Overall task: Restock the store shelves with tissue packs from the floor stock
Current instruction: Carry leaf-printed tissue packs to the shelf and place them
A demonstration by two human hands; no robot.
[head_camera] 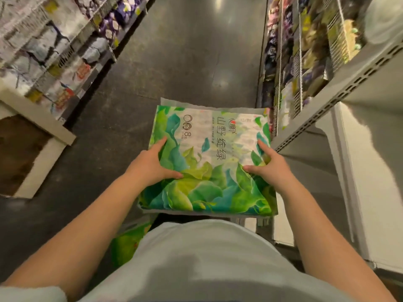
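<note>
Step in hand: carrying. The tissue pack (207, 162) lies flat between both hands, clear of the floor. The left hand (152, 164) and right hand (270, 164) each clamp a side, thumbs on top. A second pack (128, 243) sits below the left forearm. Next move: swing the load toward the shelf (340, 83) right of the right hand. Its edge is just beside that hand; the aisle ahead is open.

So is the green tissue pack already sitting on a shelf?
No, the green tissue pack is held over the aisle floor between the left hand and right hand, beside the grey shelf.
</note>
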